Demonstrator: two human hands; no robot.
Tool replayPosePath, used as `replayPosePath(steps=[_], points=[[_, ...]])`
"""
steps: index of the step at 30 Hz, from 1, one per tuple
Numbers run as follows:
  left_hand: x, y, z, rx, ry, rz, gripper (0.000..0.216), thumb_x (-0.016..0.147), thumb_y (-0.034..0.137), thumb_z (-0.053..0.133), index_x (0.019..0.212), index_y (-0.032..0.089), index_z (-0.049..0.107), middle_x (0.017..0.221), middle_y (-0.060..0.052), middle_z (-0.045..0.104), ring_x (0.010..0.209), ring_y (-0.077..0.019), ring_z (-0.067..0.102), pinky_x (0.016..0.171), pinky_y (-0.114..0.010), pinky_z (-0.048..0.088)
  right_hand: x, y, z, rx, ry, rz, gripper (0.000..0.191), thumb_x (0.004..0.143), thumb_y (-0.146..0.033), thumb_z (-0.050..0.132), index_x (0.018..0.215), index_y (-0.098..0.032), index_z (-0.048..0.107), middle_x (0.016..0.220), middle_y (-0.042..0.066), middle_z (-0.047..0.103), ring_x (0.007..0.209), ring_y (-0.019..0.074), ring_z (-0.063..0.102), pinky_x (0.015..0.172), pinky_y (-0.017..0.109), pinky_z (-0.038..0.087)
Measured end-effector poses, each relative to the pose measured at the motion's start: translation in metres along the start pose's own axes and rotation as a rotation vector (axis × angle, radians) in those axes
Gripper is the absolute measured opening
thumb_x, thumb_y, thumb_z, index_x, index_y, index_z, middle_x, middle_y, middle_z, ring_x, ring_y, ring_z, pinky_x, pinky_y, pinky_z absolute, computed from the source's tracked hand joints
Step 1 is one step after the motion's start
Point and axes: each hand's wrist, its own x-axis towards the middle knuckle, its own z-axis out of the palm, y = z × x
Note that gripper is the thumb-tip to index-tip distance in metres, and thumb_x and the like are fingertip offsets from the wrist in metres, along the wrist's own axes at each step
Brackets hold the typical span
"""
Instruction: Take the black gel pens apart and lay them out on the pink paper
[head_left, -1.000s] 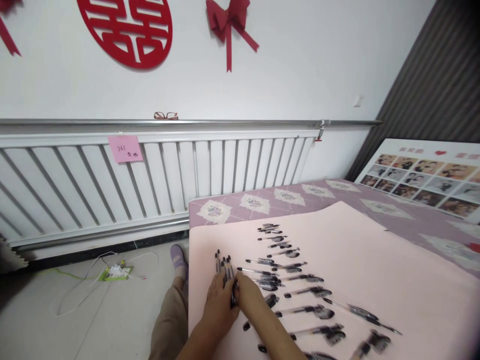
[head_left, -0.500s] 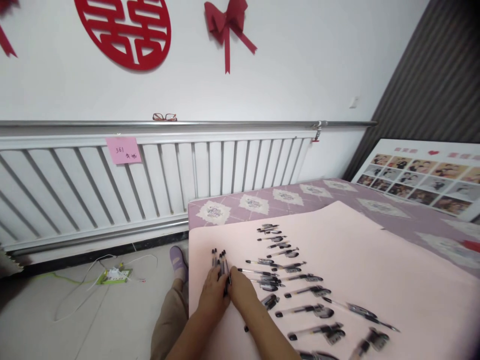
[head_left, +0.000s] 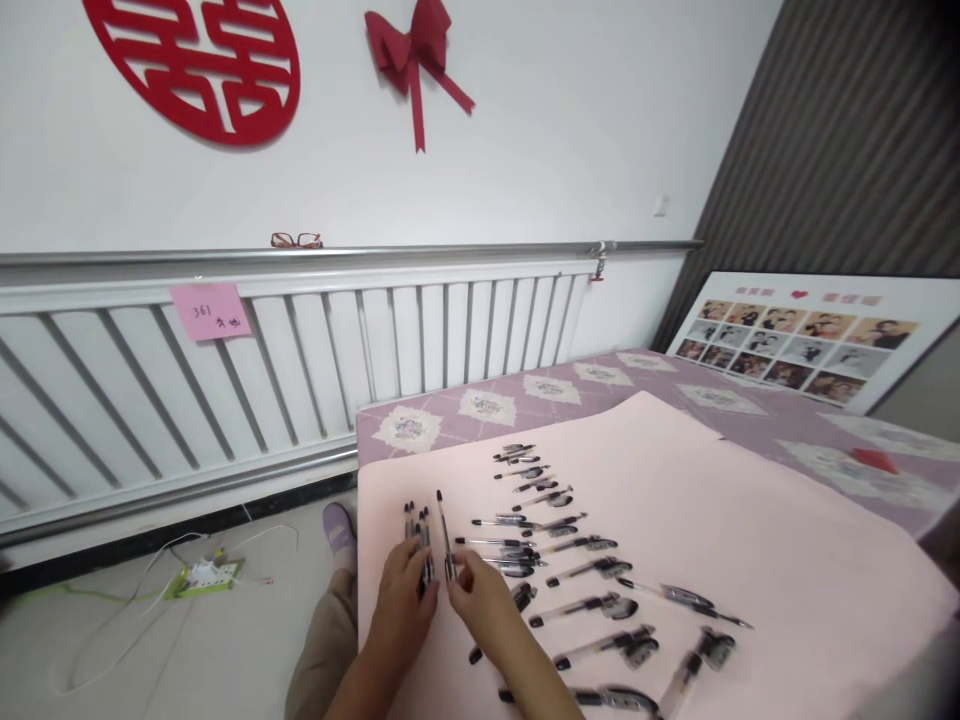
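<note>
Close to the left edge of the pink sheet (head_left: 750,530), my left hand (head_left: 401,595) is closed around a bunch of pens (head_left: 425,528), whose dark ends point away from me. Just beside it, my right hand (head_left: 480,595) pinches a single pen (head_left: 444,525) that stands steeply, apart from the bunch. Many clear pens with black caps lie loose in a rough column to the right of my hands, such as one black-capped pen (head_left: 585,608). My right forearm hides part of the nearest pens.
The sheet covers a purple patterned surface (head_left: 517,405). Behind stand a white radiator (head_left: 405,340) with a pink note (head_left: 211,312) and a photo board (head_left: 795,345). Glasses (head_left: 296,241) rest on the pipe. On the floor lies a power strip (head_left: 202,577) with cables.
My right hand has drawn away from the bunch and now holds one pen separately. My left hand stays on the bunch. The view has turned a little to the right.
</note>
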Motion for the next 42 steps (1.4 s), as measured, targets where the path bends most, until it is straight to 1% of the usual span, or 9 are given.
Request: replayPosePath(steps=[4, 8, 13, 17, 21, 27, 35, 38, 42], points=[[-0.015, 0.036, -0.008, -0.206, -0.058, -0.148, 0.037, 0.083, 0.033, 0.035, 0.113, 0.02, 0.051, 0.103, -0.011, 0.062, 0.093, -0.0217, 0.058, 0.079, -0.037, 0.046, -0.037, 0.006, -0.01, 0.212, -0.16, 0.022, 0.024, 0.075, -0.017, 0.039, 0.091, -0.018, 0.057, 0.061, -0.004, 0.052, 0.056, 0.0117, 0.058, 0.043, 0.018, 0.043], [-0.03, 0.073, -0.013, -0.875, -0.177, -0.487, 0.035, 0.078, 0.035, 0.05, 0.108, 0.018, 0.053, 0.09, -0.007, 0.061, 0.072, -0.0147, 0.056, 0.066, -0.029, 0.043, -0.066, 0.012, -0.015, 0.575, -0.297, 0.1, 0.019, 0.071, -0.019, 0.046, 0.086, -0.016, 0.056, 0.06, -0.005, 0.046, 0.051, 0.0086, 0.053, 0.04, 0.016, 0.041], [-0.04, 0.097, -0.016, -1.134, -0.189, -0.546, 0.022, 0.068, 0.026, 0.064, 0.085, 0.015, 0.058, 0.071, -0.002, 0.059, 0.06, -0.0105, 0.053, 0.063, -0.027, 0.039, -0.08, 0.016, -0.017, 0.761, -0.32, 0.12, 0.025, 0.073, -0.04, 0.051, 0.083, -0.017, 0.052, 0.057, -0.006, 0.047, 0.042, 0.006, 0.046, 0.032, 0.014, 0.029], [-0.044, 0.107, -0.013, -1.163, -0.161, -0.515, 0.016, 0.069, 0.024, 0.063, 0.08, 0.015, 0.056, 0.071, -0.003, 0.061, 0.057, -0.0108, 0.053, 0.057, -0.027, 0.039, -0.084, 0.014, -0.017, 0.793, -0.359, 0.139, 0.046, 0.076, -0.062, 0.038, 0.082, -0.018, 0.049, 0.047, -0.008, 0.045, 0.03, 0.0045, 0.034, 0.028, 0.016, 0.017], [-0.047, 0.113, -0.008, -1.144, -0.098, -0.477, 0.013, 0.071, 0.023, 0.06, 0.08, 0.016, 0.055, 0.071, -0.003, 0.061, 0.056, -0.0116, 0.053, 0.055, -0.027, 0.04, -0.088, 0.008, -0.022, 0.729, -0.282, 0.049, 0.045, 0.078, -0.062, 0.036, 0.077, -0.019, 0.049, 0.037, -0.012, 0.031, 0.03, 0.0053, 0.022, 0.034, 0.02, 0.014], [-0.05, 0.116, -0.006, -1.065, -0.005, -0.546, 0.01, 0.071, 0.021, 0.059, 0.079, 0.017, 0.054, 0.069, -0.001, 0.062, 0.06, -0.0118, 0.055, 0.062, -0.028, 0.043, -0.095, -0.004, -0.038, 0.388, -0.066, -0.109, 0.03, 0.084, -0.043, 0.038, 0.071, -0.02, 0.054, 0.061, -0.001, 0.054, 0.058, 0.0138, 0.049, 0.055, 0.023, 0.036], [-0.051, 0.127, -0.004, -1.108, 0.07, -0.6, 0.012, 0.068, 0.025, 0.063, 0.071, 0.018, 0.053, 0.063, 0.002, 0.059, 0.055, -0.009, 0.052, 0.058, -0.023, 0.042, -0.098, 0.007, -0.028, 0.006, 0.059, -0.173, 0.02, 0.085, -0.035, 0.038, 0.087, -0.025, 0.056, 0.08, 0.006, 0.066, 0.073, 0.0225, 0.061, 0.063, 0.029, 0.04], [-0.052, 0.126, -0.005, -1.09, 0.073, -0.584, 0.014, 0.068, 0.027, 0.064, 0.07, 0.018, 0.053, 0.063, 0.002, 0.058, 0.055, -0.0091, 0.051, 0.058, -0.023, 0.041, -0.098, 0.005, -0.029, 0.037, 0.091, -0.161, 0.019, 0.084, -0.037, 0.041, 0.078, -0.025, 0.055, 0.075, 0.005, 0.065, 0.069, 0.021, 0.059, 0.061, 0.028, 0.039], [-0.049, 0.129, -0.014, -0.99, -0.089, -0.519, 0.014, 0.066, 0.024, 0.065, 0.067, 0.016, 0.054, 0.061, 0.0, 0.058, 0.056, -0.0099, 0.05, 0.058, -0.023, 0.039, -0.097, -0.008, -0.034, 0.327, -0.068, -0.082, 0.024, 0.081, -0.043, 0.042, 0.071, -0.023, 0.052, 0.055, -0.003, 0.051, 0.052, 0.0137, 0.048, 0.049, 0.023, 0.034]])
